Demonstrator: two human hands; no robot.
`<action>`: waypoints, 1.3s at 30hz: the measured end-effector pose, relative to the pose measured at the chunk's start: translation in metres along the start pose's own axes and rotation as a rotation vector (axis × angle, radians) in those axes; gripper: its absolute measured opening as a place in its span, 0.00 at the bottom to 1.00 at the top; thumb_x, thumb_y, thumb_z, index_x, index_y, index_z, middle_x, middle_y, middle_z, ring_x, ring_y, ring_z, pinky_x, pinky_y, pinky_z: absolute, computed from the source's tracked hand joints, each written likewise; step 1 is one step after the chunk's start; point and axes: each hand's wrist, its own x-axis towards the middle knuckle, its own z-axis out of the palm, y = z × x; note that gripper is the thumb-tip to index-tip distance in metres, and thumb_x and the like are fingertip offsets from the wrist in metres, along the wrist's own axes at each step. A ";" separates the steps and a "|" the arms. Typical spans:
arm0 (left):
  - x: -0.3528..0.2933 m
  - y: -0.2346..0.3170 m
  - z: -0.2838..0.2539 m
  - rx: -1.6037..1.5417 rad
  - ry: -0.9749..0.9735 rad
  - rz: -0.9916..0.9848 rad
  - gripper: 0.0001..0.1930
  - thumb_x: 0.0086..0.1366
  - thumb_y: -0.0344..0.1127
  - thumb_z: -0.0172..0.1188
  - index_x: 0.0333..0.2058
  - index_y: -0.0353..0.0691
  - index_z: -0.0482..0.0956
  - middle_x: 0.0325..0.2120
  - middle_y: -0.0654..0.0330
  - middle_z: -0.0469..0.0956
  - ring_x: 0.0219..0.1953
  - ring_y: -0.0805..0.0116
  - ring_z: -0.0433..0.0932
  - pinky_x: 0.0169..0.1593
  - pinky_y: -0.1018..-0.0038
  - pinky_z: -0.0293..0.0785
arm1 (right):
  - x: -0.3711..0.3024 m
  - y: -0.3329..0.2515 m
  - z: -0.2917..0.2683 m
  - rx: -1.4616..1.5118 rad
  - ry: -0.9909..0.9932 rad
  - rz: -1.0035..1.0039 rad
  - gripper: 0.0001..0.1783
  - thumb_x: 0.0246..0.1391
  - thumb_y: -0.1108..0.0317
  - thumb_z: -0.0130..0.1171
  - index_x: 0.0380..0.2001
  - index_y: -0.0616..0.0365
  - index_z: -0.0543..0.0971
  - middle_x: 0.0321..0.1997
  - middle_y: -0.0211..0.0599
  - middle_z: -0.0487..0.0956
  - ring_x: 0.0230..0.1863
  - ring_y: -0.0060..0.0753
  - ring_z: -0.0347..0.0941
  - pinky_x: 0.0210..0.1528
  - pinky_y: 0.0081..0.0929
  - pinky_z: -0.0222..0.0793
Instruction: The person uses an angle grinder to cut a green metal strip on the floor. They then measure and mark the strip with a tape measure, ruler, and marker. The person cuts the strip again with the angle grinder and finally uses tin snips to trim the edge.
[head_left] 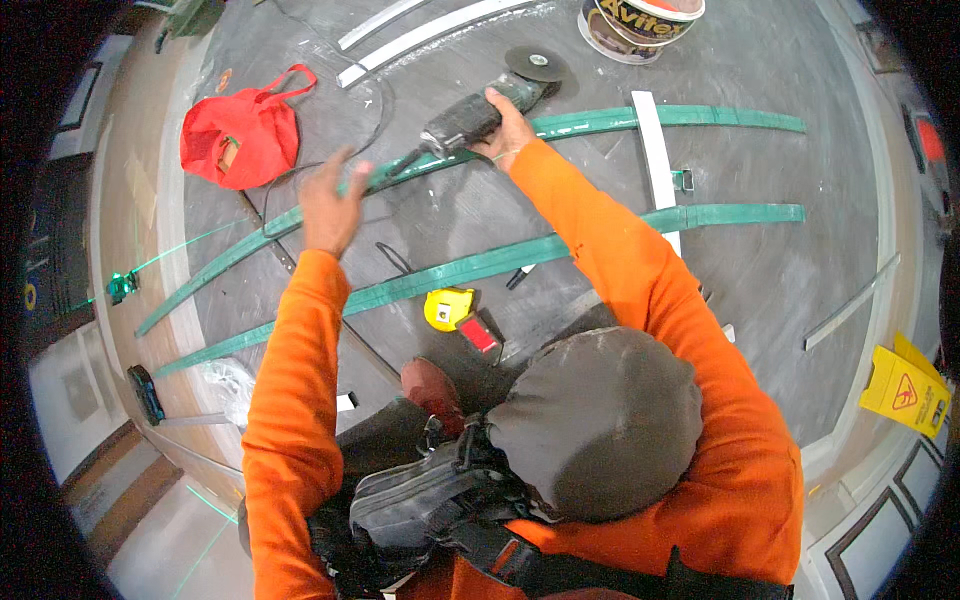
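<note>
My right hand is wrapped around the body of a dark angle grinder. The grinder's round disc points away from me, above the far green strip. My left hand hovers over the left part of that strip, holding nothing, its fingers apart and a little smeared by motion. A near green strip runs roughly alongside the far one. Under their right parts lies a white strip, set crosswise. Closer to me are a yellow tape measure and a small red-and-black object.
A red cloth bag sits at the far left, beside the cord. At the far side are white strips and a bucket. A green-lit laser device stands left; a yellow floor sign is at right.
</note>
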 end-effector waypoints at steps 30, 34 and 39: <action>0.093 -0.018 0.108 0.061 -0.343 0.018 0.35 0.58 0.48 0.66 0.62 0.43 0.68 0.49 0.42 0.77 0.51 0.48 0.77 0.55 0.63 0.71 | -0.263 -0.212 -0.295 -2.487 0.738 -0.747 0.27 0.50 0.74 0.54 0.56 0.40 0.74 0.60 0.32 0.73 0.61 0.44 0.68 0.61 0.39 0.67; 0.093 -0.018 0.101 0.138 -0.327 0.030 0.35 0.57 0.45 0.67 0.62 0.44 0.67 0.51 0.45 0.76 0.54 0.49 0.75 0.57 0.61 0.70 | -0.262 -0.227 -0.307 -2.528 0.711 -0.497 0.28 0.53 0.74 0.52 0.57 0.36 0.73 0.62 0.31 0.72 0.63 0.40 0.67 0.64 0.36 0.65; 0.077 -0.028 0.109 0.118 0.103 0.279 0.34 0.56 0.45 0.67 0.60 0.42 0.69 0.52 0.46 0.74 0.56 0.47 0.72 0.59 0.59 0.67 | -0.297 -0.243 -0.347 -2.266 1.089 -0.614 0.27 0.54 0.73 0.52 0.58 0.41 0.72 0.62 0.36 0.72 0.64 0.42 0.66 0.64 0.39 0.64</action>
